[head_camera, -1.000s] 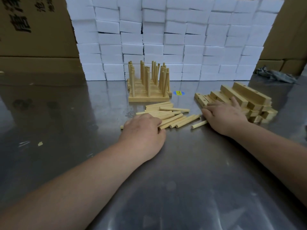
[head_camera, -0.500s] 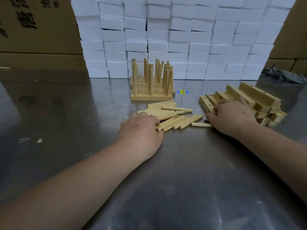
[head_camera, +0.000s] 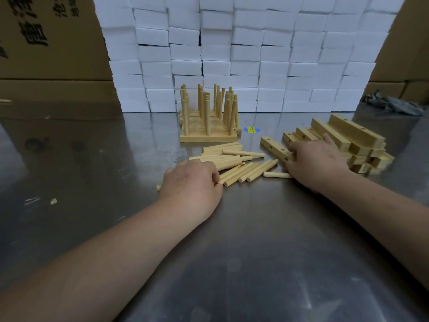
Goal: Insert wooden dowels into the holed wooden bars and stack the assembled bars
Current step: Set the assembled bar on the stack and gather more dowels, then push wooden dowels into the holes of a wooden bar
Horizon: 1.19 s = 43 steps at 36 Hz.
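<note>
Head view: a scuffed, shiny steel table (head_camera: 232, 263) carries all the wood. The left hand (head_camera: 192, 182) lies knuckles-up on the near edge of the loose dowels (head_camera: 234, 159), a scatter of smooth, pale round rods lying flat. Its fingers are curled down onto them, and one rod end (head_camera: 158, 187) pokes out at its left side; whether it actually grips cannot be told. The right hand (head_camera: 318, 163) holds the near end of a bar (head_camera: 274, 148), a square-edged strip with round holes on top, fingers curled onto it; the bar lies flat and angled away to the left. Just right of it is a heap of like bars (head_camera: 352, 135), criss-crossed. Behind the dowels stands the stack (head_camera: 209, 135), flat bars side by side with dowels upright in them. A blue and yellow sticker (head_camera: 251, 130) lies beside it. A wall of white blocks (head_camera: 255, 54) and cardboard boxes (head_camera: 46, 43) stands behind the table, with a grey rag (head_camera: 394, 105) far right.
</note>
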Motion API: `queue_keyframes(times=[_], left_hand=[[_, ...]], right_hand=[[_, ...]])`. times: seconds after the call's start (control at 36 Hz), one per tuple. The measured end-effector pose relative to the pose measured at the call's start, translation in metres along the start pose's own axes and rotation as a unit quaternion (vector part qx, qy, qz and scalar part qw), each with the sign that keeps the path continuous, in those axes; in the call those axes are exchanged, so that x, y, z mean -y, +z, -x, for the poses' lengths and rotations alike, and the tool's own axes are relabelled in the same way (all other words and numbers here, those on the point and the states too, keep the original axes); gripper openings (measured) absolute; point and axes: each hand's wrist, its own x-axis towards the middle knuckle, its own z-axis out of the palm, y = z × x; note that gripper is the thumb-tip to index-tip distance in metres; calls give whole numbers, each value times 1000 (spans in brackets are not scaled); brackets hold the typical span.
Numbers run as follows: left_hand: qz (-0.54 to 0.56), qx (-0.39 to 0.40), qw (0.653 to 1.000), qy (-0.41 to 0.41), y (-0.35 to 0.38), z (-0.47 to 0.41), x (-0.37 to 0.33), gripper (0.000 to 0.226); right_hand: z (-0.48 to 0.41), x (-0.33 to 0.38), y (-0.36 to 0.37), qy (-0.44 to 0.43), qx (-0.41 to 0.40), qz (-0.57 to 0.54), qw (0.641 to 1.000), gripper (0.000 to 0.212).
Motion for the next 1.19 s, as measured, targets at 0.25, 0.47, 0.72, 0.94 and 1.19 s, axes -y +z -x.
queue_keyframes(times=[0.25, 0.47, 0.72, 0.94, 1.19], left_hand=[[-161, 45, 986, -5, -6, 2, -1, 39], [-236, 112, 965, -25, -19, 5, 1, 30], [-232, 53, 971, 21, -25, 9, 5, 10], [-145, 9, 989, -26, -23, 10, 6, 12], [-71, -87, 993, 26, -30, 11, -4, 10]], right_hand=[[3, 2, -3, 18, -67, -89, 994, 29], [5, 3, -8, 28, -139, -164, 976, 34], [8, 5, -7, 27, -160, -200, 966, 31], [10, 6, -12, 30, -161, -217, 962, 27], [19, 32, -45, 99, -30, -515, 851, 27]])
